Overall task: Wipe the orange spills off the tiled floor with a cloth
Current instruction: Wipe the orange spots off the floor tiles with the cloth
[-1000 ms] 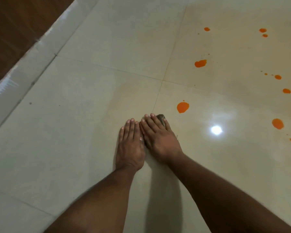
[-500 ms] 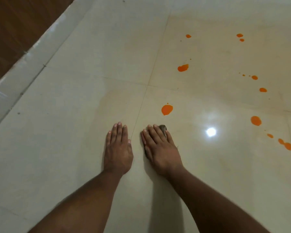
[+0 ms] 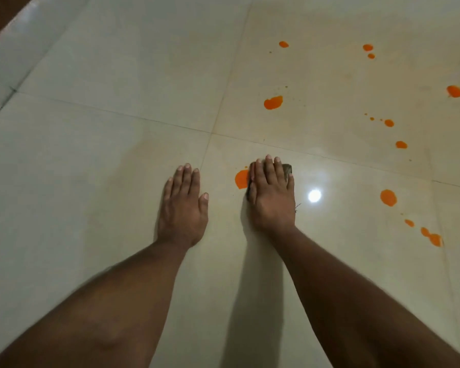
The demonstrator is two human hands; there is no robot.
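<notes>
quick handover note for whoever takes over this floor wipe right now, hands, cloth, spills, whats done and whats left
Left hand: flat on the floor, holds nothing.
Right hand: flat, straight fingers pressing the cloth to the floor; no curled grip.
Cloth: almost hidden under that hand, its edge touching the nearest spill.
Done: the tiles near the hands show only faint smears.
Left: that spill, a large one farther ahead, and the spots scattered to the right, such as this one.

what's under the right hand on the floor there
A dark cloth, pressed flat by the right hand; only its edges show past the fingers. The nearest orange spill runs under its left edge.
</notes>
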